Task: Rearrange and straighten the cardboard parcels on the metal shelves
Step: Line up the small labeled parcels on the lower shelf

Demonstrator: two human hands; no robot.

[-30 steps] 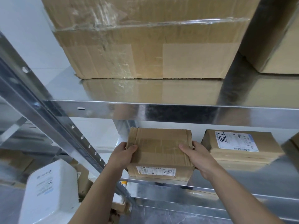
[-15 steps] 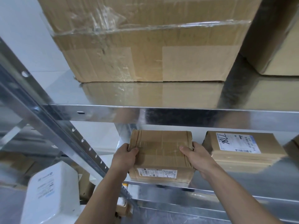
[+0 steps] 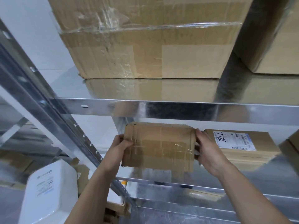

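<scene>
White tub point(image 3: 48, 191): lower left, beside the rack. Left grip point(image 3: 120, 147): fingers curled round the parcel's left end. Parcel point(image 3: 159, 147): taped, tilted, over the lower shelf point(image 3: 267, 178) front. Right grip point(image 3: 208, 152): clasps its right end. Labelled parcel point(image 3: 242, 143): flat, just beside.

The shiny metal top shelf point(image 3: 161, 109) holds a big box point(image 3: 145, 46) on the left and a second box point(image 3: 275, 46) on the right, with a gap between them. On the lower shelf point(image 3: 267, 177) a flat parcel point(image 3: 239, 143) with a white label lies to the right. One more box point(image 3: 291, 144) peeks in at the right edge.
</scene>
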